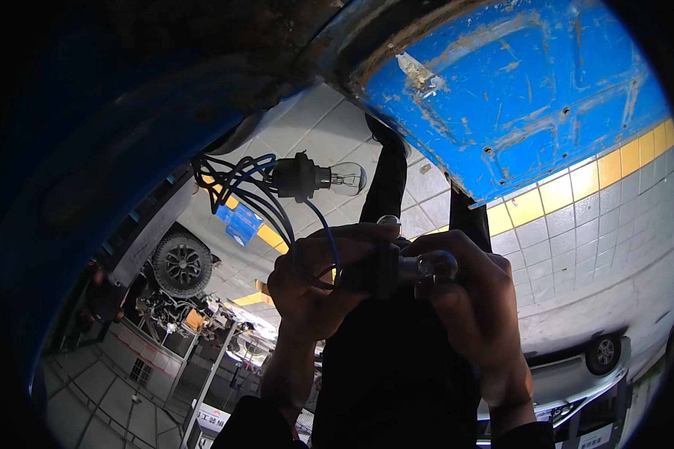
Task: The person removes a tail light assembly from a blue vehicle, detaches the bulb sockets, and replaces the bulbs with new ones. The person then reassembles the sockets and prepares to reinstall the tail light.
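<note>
My left hand [318, 280] is closed around a black bulb socket [382, 273] with wires running from its back. The fingers of my right hand [475, 299] pinch the clear glass bulb [438, 264] that sits at this socket's front. Whether the bulb is fully seated I cannot tell. Above my left hand hangs a second black socket [294, 177] with a clear bulb [347, 179] in it, touched by neither hand. A third small bulb [389, 221] shows just over my left fingers; its base is hidden. Black and blue wires [236, 179] loop left of the second socket.
A scratched blue metal panel [517, 97] with rusty edges covers the upper right, and dark blue bodywork [90, 172] curves along the left. Beyond are a tiled floor [569, 224], a vehicle wheel [182, 263] with machinery, a blue box [240, 223] and a light-coloured car [577, 374].
</note>
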The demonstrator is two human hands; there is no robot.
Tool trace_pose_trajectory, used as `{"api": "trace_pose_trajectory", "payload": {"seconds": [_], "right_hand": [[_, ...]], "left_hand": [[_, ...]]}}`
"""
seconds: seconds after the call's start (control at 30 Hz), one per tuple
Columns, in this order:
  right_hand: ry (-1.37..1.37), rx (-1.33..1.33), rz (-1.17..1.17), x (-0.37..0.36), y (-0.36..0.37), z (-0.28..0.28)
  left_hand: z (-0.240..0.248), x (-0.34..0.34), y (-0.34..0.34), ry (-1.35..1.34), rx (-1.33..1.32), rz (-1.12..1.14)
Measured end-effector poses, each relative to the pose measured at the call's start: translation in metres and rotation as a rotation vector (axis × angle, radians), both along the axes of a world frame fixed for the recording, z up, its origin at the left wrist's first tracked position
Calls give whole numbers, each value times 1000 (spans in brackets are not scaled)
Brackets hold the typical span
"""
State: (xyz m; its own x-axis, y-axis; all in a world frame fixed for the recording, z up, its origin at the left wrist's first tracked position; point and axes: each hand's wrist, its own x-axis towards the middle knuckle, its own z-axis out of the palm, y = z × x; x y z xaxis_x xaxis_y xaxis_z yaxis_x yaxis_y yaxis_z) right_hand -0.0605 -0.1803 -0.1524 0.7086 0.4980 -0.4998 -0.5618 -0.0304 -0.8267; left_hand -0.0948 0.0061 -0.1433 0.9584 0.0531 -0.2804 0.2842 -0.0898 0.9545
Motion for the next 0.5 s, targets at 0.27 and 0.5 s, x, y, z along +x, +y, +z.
{"api": "trace_pose_trajectory", "payload": {"seconds": [0.27,0.5], "right_hand": [[-158,-102,115,3,7,-3],[-387,-117,59,11,19,0]], "left_hand": [[-15,-6,11,-38,-497,30],[-6,-6,8,62,-290,144]]}}
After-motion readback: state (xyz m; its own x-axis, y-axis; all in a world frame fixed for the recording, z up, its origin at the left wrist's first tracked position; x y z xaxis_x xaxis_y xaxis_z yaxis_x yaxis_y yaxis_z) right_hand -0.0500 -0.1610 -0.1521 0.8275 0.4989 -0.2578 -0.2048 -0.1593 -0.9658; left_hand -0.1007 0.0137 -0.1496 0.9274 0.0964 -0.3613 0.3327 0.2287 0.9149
